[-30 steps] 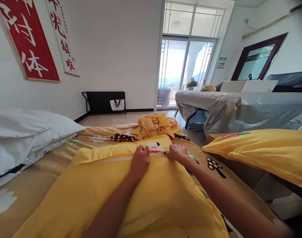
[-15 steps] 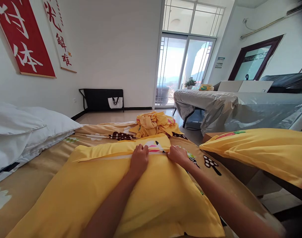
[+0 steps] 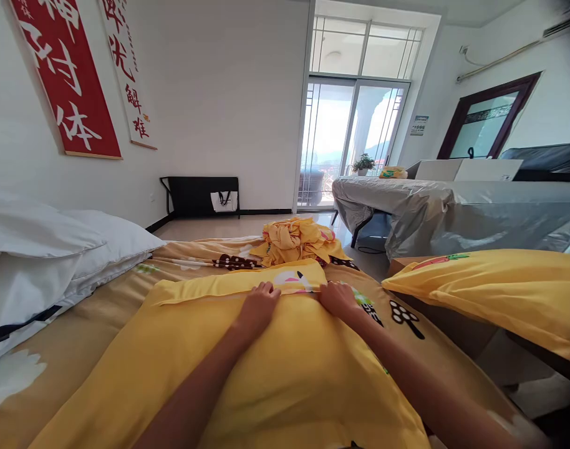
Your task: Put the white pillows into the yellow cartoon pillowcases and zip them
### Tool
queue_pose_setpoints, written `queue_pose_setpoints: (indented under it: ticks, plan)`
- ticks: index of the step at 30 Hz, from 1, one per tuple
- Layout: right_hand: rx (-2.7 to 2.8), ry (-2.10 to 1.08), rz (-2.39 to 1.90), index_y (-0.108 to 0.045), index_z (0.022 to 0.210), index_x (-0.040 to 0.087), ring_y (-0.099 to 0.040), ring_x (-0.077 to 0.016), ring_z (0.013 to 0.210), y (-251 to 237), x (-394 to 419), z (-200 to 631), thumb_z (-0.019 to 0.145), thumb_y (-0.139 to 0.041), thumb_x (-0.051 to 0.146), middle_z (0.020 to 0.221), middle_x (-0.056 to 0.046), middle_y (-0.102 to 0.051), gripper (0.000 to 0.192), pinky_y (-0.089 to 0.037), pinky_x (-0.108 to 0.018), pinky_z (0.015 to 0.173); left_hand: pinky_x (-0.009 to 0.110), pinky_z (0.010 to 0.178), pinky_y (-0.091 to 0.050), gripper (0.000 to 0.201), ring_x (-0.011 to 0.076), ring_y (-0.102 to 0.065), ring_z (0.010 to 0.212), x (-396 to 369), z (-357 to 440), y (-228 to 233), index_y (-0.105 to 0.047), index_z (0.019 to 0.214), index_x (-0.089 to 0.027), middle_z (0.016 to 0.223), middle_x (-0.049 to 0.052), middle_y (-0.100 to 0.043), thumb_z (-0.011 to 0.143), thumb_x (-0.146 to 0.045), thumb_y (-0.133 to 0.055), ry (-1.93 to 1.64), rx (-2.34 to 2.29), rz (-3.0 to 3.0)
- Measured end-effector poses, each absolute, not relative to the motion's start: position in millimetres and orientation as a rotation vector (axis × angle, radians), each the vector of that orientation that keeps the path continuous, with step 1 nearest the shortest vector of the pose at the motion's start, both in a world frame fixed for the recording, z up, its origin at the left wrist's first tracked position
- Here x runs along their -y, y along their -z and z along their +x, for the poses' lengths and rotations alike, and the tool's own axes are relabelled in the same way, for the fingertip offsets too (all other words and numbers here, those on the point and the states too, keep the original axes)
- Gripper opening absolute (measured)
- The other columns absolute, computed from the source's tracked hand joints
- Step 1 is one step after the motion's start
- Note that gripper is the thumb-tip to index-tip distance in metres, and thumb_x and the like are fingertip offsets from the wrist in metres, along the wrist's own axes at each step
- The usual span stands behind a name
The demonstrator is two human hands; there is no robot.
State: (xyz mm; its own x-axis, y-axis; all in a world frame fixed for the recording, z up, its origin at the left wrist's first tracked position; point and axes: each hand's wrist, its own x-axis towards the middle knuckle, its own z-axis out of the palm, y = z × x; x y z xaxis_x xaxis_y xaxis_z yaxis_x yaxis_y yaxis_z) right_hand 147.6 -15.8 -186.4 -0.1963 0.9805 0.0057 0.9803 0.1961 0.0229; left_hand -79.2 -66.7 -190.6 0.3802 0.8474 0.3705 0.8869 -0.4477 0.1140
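A plump yellow pillow in a pillowcase (image 3: 285,368) lies in front of me, its opening edge running across the far side. The flap beyond that edge carries a pale printed figure with pink and black marks. My left hand (image 3: 261,302) is closed on the edge near its middle, fingers curled over the cloth. At the right end of the edge, my right hand (image 3: 337,299) pinches the pillowcase, its fingertips partly hidden. The white strip inside the opening is mostly covered.
Beneath lies a brown patterned bedsheet (image 3: 98,330). White pillows (image 3: 111,240) are stacked at left, and a crumpled bundle of yellow cloth (image 3: 297,240) sits beyond. Another yellow pillow (image 3: 495,287) rests at right, near a plastic-covered table (image 3: 491,215).
The view has tilted slightly, so the room sits lower and further right. My left hand has shifted a little along the edge, and the flap now covers more of the white strip.
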Motion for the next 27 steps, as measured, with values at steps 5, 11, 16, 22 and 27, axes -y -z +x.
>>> queue_pose_setpoints:
  ticks: [5, 11, 16, 22, 27]
  plan:
    - [-2.756, 0.240, 1.739, -0.065, 0.098, 0.020, -0.063, -0.0170, 0.084, 173.3, 19.1, 169.2, 0.088, -0.044, 0.027, 0.094, -0.005, -0.070, 0.024, -0.046, -0.026, 0.075, 0.027, 0.081, -0.046, 0.029, 0.0187, -0.061, 0.087, 110.1, -160.5, 151.6, -0.067, 0.087, -0.024, 0.096, 0.004, -0.067, 0.092, -0.035, -0.040, 0.716, 1.680, -2.842]
    - [-3.290, 0.441, 1.661, -0.045, 0.135, 0.020, -0.047, -0.0224, 0.124, 163.2, 2.5, 139.5, 0.089, -0.041, 0.050, 0.136, -0.009, -0.052, 0.055, -0.036, -0.035, 0.103, 0.035, 0.106, -0.036, 0.054, 0.0238, -0.047, 0.126, 86.8, -219.2, 134.8, -0.047, 0.136, -0.024, 0.139, 0.002, -0.051, 0.087, -0.046, -0.042, 0.914, 1.855, -2.508]
    - [-3.113, 0.405, 1.616, -0.034, 0.146, 0.026, -0.027, -0.0201, 0.140, 214.4, -13.0, 126.8, 0.093, -0.031, 0.053, 0.151, -0.005, -0.033, 0.059, -0.017, -0.042, 0.115, 0.038, 0.117, -0.019, 0.062, 0.0221, -0.027, 0.141, 68.4, -250.4, 194.9, -0.036, 0.144, -0.026, 0.152, 0.001, -0.031, 0.090, -0.056, -0.037, 0.523, 2.050, -2.629]
    - [-2.953, 0.550, 1.678, -0.020, 0.150, 0.032, -0.011, -0.0171, 0.144, 263.8, -18.4, 169.7, 0.094, -0.019, 0.056, 0.156, 0.004, -0.014, 0.060, -0.012, -0.043, 0.117, 0.049, 0.116, -0.010, 0.062, 0.0239, -0.013, 0.145, 84.9, -292.2, 223.4, -0.027, 0.147, -0.030, 0.155, -0.001, -0.017, 0.092, -0.059, -0.026, 0.393, 2.284, -2.525]
    - [-2.824, 0.587, 1.773, -0.029, 0.148, 0.026, -0.027, -0.0139, 0.140, 235.6, -4.7, 195.9, 0.095, -0.012, 0.047, 0.152, 0.003, -0.026, 0.059, -0.026, -0.030, 0.114, 0.038, 0.105, -0.038, 0.058, 0.0264, -0.043, 0.132, 109.5, -310.7, 196.3, -0.055, 0.131, -0.024, 0.141, 0.003, -0.048, 0.089, -0.058, -0.036, 0.537, 2.415, -2.260]
